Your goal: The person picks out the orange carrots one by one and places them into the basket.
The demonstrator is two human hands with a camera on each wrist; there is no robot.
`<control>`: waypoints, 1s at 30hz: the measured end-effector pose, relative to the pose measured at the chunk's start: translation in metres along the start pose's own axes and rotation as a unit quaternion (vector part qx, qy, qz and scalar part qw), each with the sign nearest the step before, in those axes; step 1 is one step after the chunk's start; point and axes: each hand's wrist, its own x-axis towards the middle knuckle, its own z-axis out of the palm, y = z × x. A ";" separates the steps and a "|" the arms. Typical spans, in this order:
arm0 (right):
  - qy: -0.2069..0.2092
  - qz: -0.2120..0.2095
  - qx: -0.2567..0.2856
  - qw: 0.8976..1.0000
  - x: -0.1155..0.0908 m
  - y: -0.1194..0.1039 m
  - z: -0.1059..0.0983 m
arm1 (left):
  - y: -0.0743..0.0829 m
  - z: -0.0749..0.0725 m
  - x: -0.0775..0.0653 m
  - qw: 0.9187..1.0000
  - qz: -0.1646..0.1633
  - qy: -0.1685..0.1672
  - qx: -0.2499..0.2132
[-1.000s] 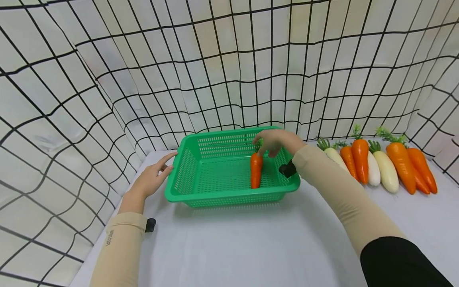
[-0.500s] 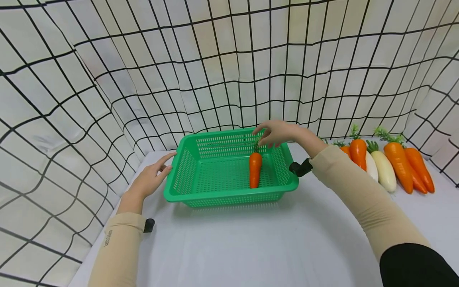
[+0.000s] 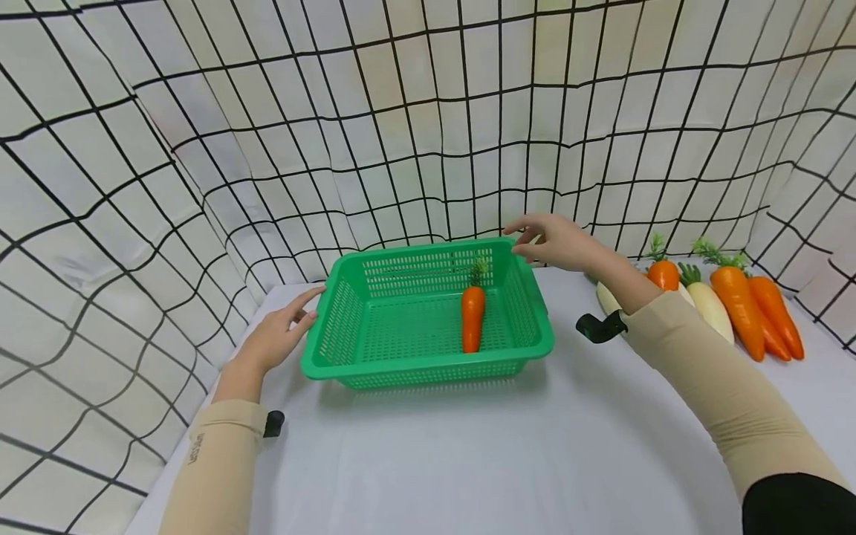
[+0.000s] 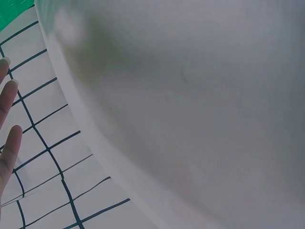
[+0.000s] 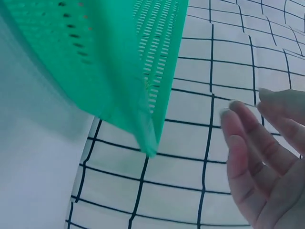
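A green plastic basket [image 3: 428, 367] stands on the white surface in the head view. One orange carrot [image 3: 472, 319] with a leafy green top lies inside it, toward the right. My left hand [image 3: 273, 338] rests at the basket's left rim with its fingers extended and holds nothing. Above the basket's back right corner is my right hand [image 3: 558, 241], its fingers loosely bent around nothing. In the right wrist view the right hand [image 5: 267, 162] is apart from the basket's edge [image 5: 147, 138]. Only a few left fingertips [image 4: 10, 143] show in the left wrist view.
At the right lie several more orange carrots [image 3: 738, 308] and white radishes [image 3: 712, 310] in a row, partly hidden by the right forearm. A black grid net [image 3: 435, 156] over white cloth rises behind and at the sides.
My right hand has let go of the carrot, risen and moved right out of the basket. The carrot stays in the basket. My left hand stays at the left rim.
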 end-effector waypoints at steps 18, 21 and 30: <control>0.102 0.060 -0.032 0.992 -0.060 0.052 -0.023 | 0.000 0.001 0.002 1.000 0.003 0.002 0.001; 0.104 0.073 -0.037 0.991 -0.067 0.062 -0.028 | 0.000 0.000 0.001 1.000 0.000 0.002 0.003; 0.131 0.116 -0.075 0.982 -0.092 0.099 -0.043 | -0.001 0.000 0.002 1.000 0.001 0.000 0.002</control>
